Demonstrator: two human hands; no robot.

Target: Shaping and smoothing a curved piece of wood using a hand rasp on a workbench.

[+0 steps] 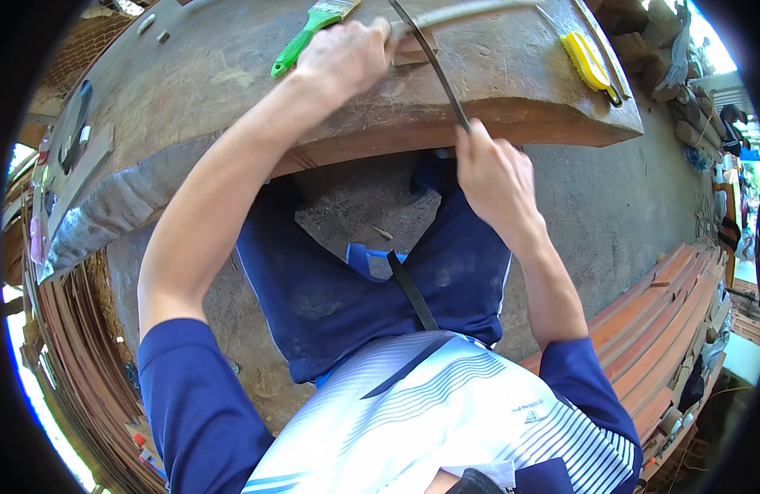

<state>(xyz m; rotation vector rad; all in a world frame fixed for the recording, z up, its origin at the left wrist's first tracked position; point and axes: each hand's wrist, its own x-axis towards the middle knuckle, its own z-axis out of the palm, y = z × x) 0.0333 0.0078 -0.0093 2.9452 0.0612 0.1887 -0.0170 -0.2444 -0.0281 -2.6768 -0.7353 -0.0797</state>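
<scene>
My right hand [495, 177] is closed around the near end of a long, narrow dark strip like a file [433, 62], which slants up and away over the bench edge. My left hand [347, 58] is closed at the left end of a pale, curved stick [470, 11]. The strip crosses the stick just right of that hand; whether they touch I cannot tell. Under them lies a small wood block [414, 51], partly covered. Just left of my left hand rests a paintbrush with a green handle [296, 51].
The thick wooden bench [223, 99] spans the front. On its right lies a yellow-handled tool [587, 62]; at its left end, a dark curved tool [74, 123]. Stacked boards [655, 309] lie on the floor at right, more timber [83, 346] at left.
</scene>
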